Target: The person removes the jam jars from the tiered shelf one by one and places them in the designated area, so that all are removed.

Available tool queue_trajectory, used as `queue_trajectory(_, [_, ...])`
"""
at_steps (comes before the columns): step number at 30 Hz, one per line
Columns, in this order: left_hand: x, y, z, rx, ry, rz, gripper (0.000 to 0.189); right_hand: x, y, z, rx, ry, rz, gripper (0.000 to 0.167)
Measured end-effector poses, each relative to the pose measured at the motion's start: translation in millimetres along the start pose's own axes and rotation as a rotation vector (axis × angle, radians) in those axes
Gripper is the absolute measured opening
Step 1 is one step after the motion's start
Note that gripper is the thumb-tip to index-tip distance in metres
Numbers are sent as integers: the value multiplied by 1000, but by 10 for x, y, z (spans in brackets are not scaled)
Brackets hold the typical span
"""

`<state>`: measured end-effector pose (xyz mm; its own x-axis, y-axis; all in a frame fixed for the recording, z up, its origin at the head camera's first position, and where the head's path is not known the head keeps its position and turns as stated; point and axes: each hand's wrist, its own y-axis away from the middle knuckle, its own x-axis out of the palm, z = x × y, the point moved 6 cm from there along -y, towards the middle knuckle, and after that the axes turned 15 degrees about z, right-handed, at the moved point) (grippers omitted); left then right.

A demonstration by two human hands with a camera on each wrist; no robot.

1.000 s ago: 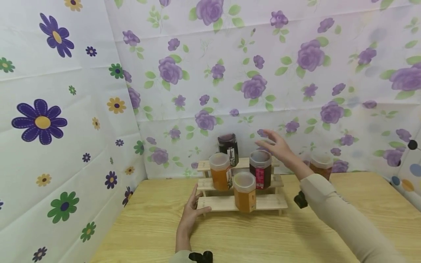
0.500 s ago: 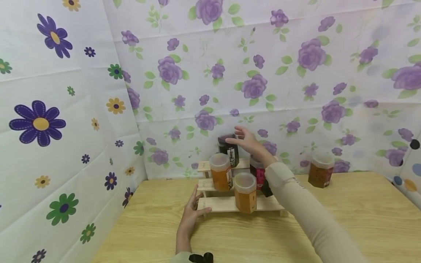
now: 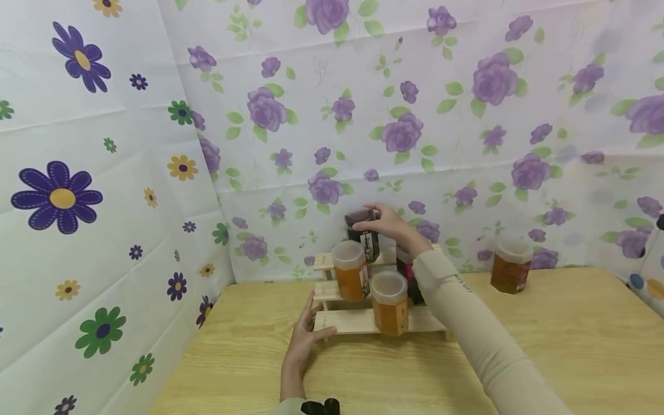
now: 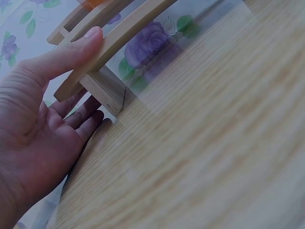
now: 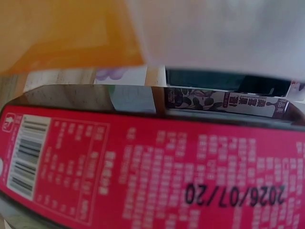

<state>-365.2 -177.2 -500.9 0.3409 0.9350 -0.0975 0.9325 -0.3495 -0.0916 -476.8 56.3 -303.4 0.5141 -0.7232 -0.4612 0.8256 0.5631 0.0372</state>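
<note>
A stepped wooden stand [image 3: 346, 321] bears several lidded jars. My left hand [image 3: 302, 341] holds its left end, thumb on top of the lowest step and fingers bent below, by the stand's leg [image 4: 106, 90] in the left wrist view. On the top step stands a dark jar [image 3: 370, 246] with a white label. The right hand [image 3: 391, 225] grips that jar near its lid, thumb in front and fingers behind. Under the right wrist, a red-labelled jar [image 5: 143, 167] fills much of the right wrist view; the forearm partly hides it in the head view.
An orange jar [image 3: 350, 276] stands on the middle step, left, and another amber jar [image 3: 391, 311] on the lowest step. Farther right on the wooden table [image 3: 581, 323] is a brown jar [image 3: 510, 271]. Flowered cloth [image 3: 290, 150] hangs close behind the stand.
The right hand has moved left from above the red-labelled jar to the dark jar, and its fingers have closed round the top. The left hand has stayed on the stand.
</note>
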Motion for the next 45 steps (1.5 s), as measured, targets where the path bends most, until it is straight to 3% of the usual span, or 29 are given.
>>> queue_trajectory(10, [-5,24,-10,-2,2,-5,105,3,-15,1,3,36,-70,86])
queue_trajectory(20, [11,-32,-51,9,-5,10,103,-192,106,-55,53,5,-300,85])
queue_trajectory(24, [9,-30,-39,12,3,11,105,-359,205,-13,28,-87,-400,85])
queue_trajectory(29, [-8,8,-29,6,10,1,105,-715,426,160,-11,-179,-528,87])
queue_trajectory(33, [11,16,-23,5,0,-3,105,-1068,692,324,-25,-120,-584,92])
queue_trajectory(37, [-5,24,-18,5,-1,-25,105,-1364,917,467,0,31,-613,90])
queue_trajectory(45, [16,7,-12,25,-4,-2,105,-1849,1498,286,126,105,-659,100])
